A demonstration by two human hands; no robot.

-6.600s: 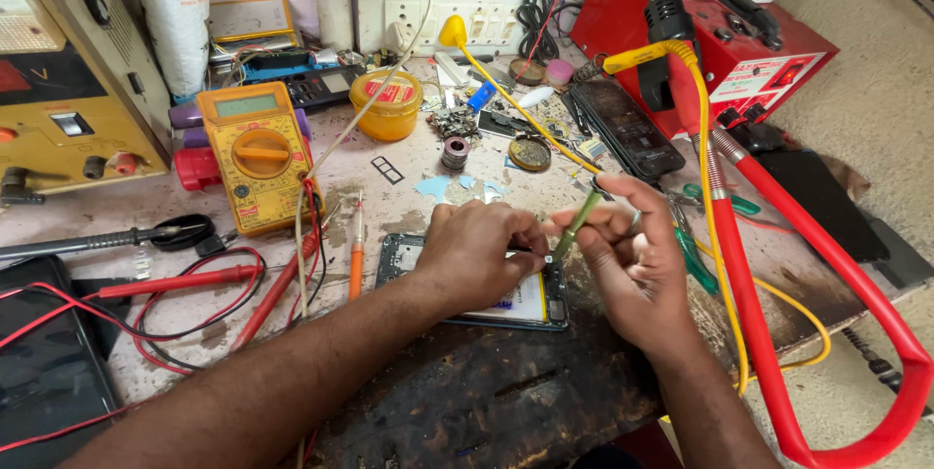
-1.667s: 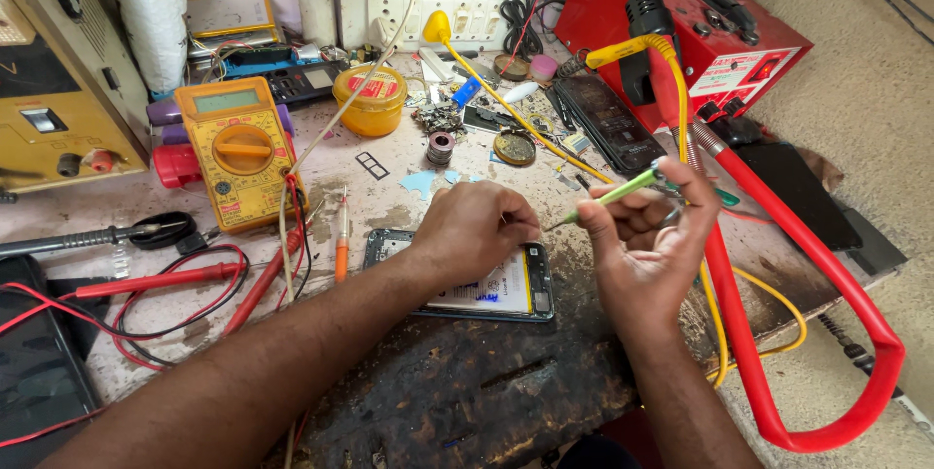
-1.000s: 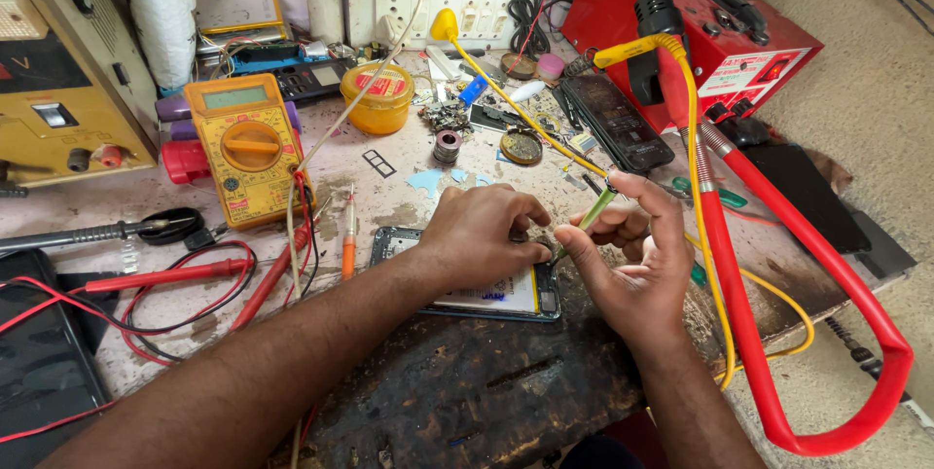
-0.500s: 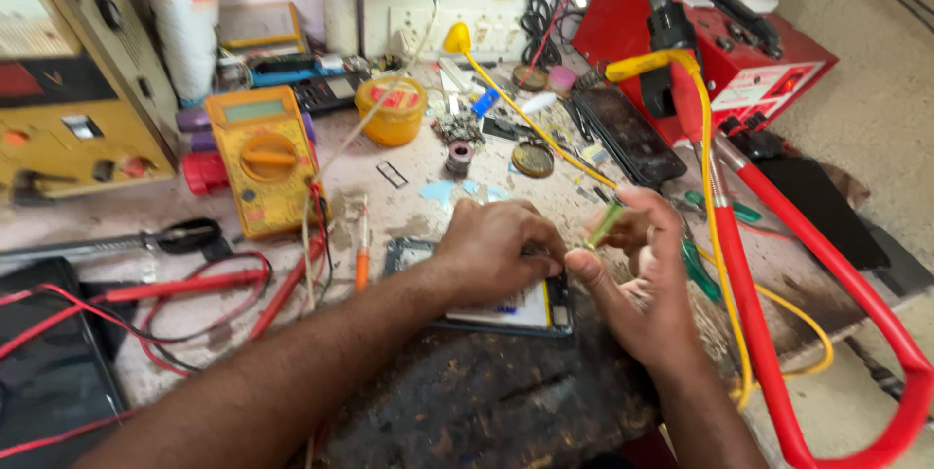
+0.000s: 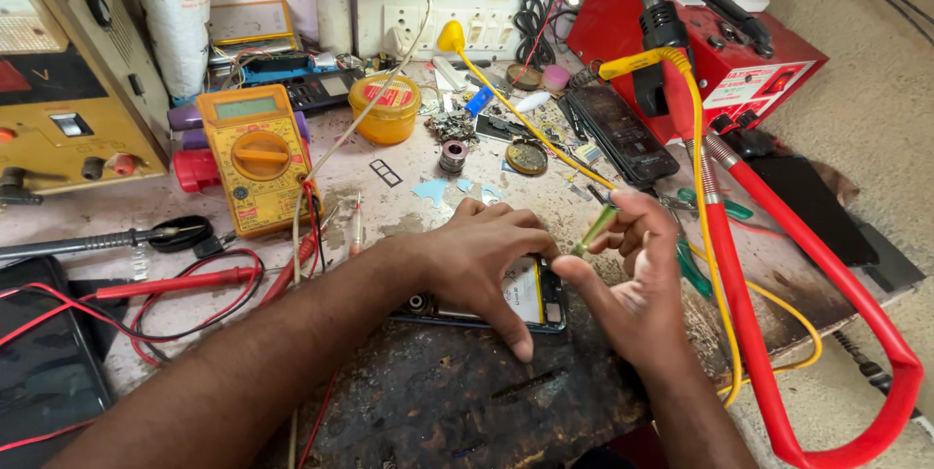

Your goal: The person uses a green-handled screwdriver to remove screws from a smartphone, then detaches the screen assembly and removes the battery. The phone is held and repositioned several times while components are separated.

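Phone (image 5: 530,296) flat on bench (image 5: 467,401), long axis left-right, pinned under left hand (image 5: 486,260) with fingers spread; right hand (image 5: 632,284), just right of it, pinches green tool (image 5: 593,231) tilted up-right, lower tip near phone's right end.

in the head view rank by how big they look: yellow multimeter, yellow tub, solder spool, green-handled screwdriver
1. yellow multimeter
2. yellow tub
3. and 4. green-handled screwdriver and solder spool: unsure, since the right hand hides part of the screwdriver.
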